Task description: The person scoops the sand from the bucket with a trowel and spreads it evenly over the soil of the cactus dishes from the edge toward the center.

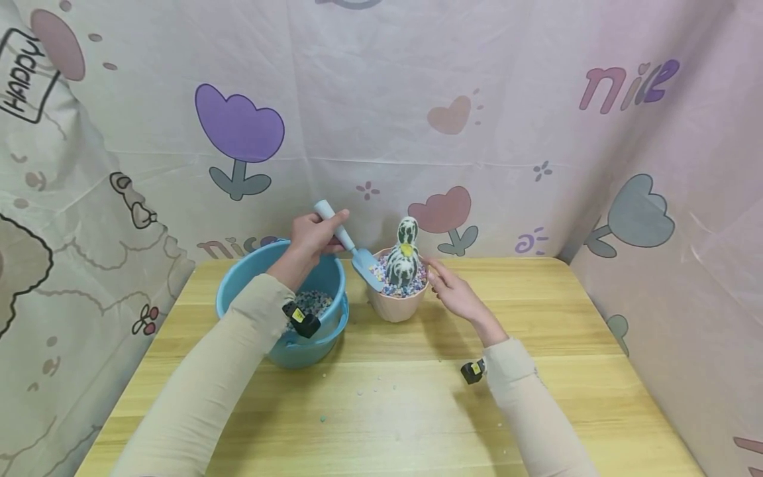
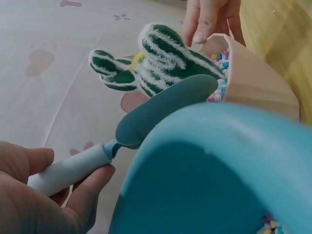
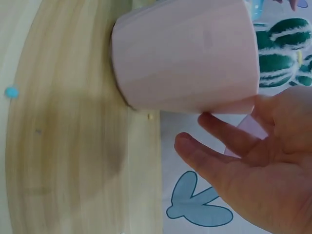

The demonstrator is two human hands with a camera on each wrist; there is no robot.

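My left hand point(image 1: 311, 236) grips the pale handle of a small blue trowel point(image 1: 365, 265). The trowel's blade tilts over the left rim of a pale pink flowerpot point(image 1: 396, 308), against the coloured pebbles point(image 1: 416, 283) there. A toy-like cactus point(image 1: 403, 267), dark green with white fuzz and a yellow spot, stands upright in the pot. On the pot's right side, my right hand point(image 1: 457, 295) touches the rim with its fingers extended; in the right wrist view those fingers point(image 3: 234, 136) are spread beside the pot wall. The blade's face is hidden in the left wrist view.
A blue bucket point(image 1: 232, 281) with pebbles point(image 1: 314, 303) at its bottom stands left of the pot, under my left forearm. A few loose pebbles point(image 1: 322, 419) lie on the wooden table point(image 1: 405, 404). Printed cloth point(image 1: 357, 132) hangs behind and at both sides.
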